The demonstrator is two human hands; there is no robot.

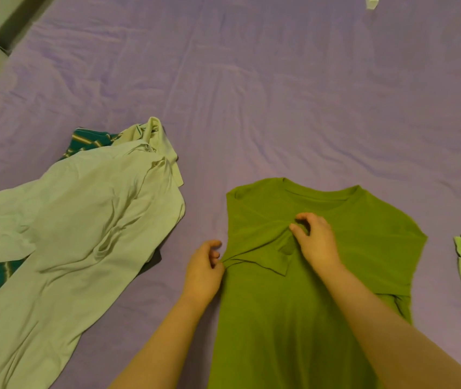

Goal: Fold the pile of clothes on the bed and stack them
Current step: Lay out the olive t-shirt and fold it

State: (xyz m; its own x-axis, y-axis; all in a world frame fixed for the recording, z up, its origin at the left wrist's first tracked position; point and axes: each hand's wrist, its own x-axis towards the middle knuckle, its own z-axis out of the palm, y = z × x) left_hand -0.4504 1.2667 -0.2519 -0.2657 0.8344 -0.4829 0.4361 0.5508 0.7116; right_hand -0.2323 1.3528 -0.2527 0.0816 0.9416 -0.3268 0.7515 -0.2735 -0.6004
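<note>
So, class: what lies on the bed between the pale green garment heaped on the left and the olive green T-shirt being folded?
In the head view, only bare purple bedsheet separates the pale green garment from the olive green T-shirt; lower down, the left hand crosses that strip.

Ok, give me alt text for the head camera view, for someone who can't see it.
Two hands fold a green T-shirt on a purple bed sheet: the left hand pinches its left edge, the right hand pinches the folded-in sleeve. A pale green garment lies unfolded at left.

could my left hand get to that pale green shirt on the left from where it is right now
Probably yes. The left hand is pinching the green T-shirt, so it must let go first; only bare sheet lies between it and the pale green shirt.
</note>
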